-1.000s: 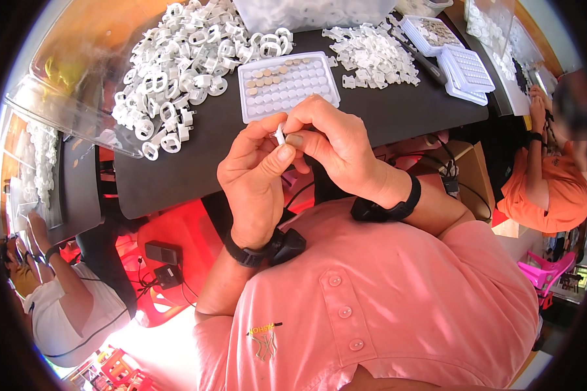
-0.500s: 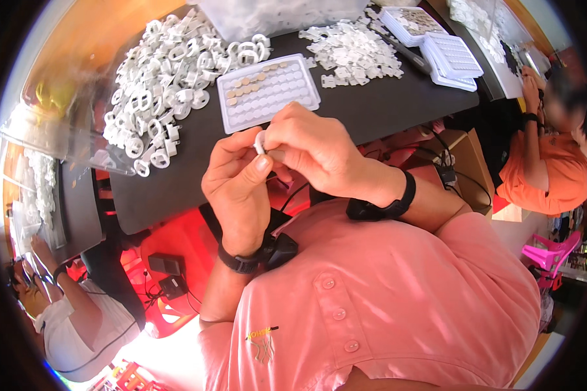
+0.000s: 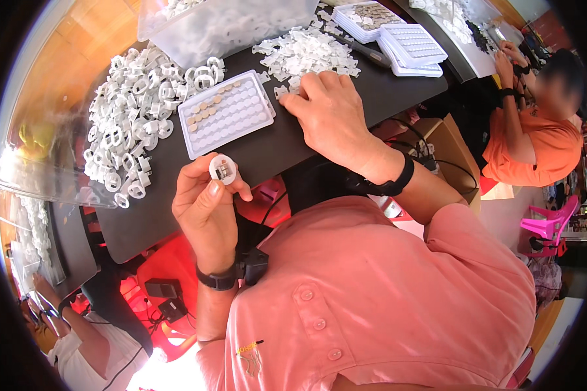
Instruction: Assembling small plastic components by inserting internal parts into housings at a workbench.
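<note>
left hand: gripping a round white part between thumb and fingers, near the front edge of the tray | right hand: reaching over small white clips, fingertips hiding, grip impossible to tell | tray: lying on the counter, carrying tan discs

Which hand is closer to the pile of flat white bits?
Right. The right hand is at the near edge of the pile. The left hand is farther off, lower left in the picture, holding a round white part.
</note>
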Tool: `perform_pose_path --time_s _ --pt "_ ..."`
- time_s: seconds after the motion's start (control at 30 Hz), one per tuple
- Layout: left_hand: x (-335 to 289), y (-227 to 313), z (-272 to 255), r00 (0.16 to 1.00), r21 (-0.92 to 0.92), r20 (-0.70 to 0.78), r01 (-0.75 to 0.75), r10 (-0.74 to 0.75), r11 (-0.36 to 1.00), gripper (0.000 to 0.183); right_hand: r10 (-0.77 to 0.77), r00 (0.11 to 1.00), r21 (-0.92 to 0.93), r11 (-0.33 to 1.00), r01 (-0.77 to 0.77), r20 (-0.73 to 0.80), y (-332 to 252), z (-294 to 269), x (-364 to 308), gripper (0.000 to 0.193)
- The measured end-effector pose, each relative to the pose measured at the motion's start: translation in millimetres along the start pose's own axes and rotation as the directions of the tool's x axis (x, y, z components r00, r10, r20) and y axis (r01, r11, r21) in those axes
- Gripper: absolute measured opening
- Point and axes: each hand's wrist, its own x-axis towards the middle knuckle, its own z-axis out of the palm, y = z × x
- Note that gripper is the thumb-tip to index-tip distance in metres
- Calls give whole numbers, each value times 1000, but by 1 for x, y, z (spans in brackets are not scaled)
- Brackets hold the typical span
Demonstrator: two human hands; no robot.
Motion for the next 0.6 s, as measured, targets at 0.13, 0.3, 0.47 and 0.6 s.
perform_pose_path --time_s 0.13,0.3,0.47,0.6 --pt "-2 1 2 1000 -50 -24 -5 4 999 28 -50 999 171 984 48 5 10 -8 -12 27" --pt "-2 2 6 1000 -73 -29 8 -10 997 28 -7 997 143 990 19 -80 17 -3 -4 16" --pt "-2 1 3 999 -24 -36 10 -10 1000 28 -26 998 44 999 24 58 12 -2 4 23" --pt "-5 2 1 1000 -17 -28 -9 8 1000 28 -97 995 110 989 98 -16 15 -2 -5 20"
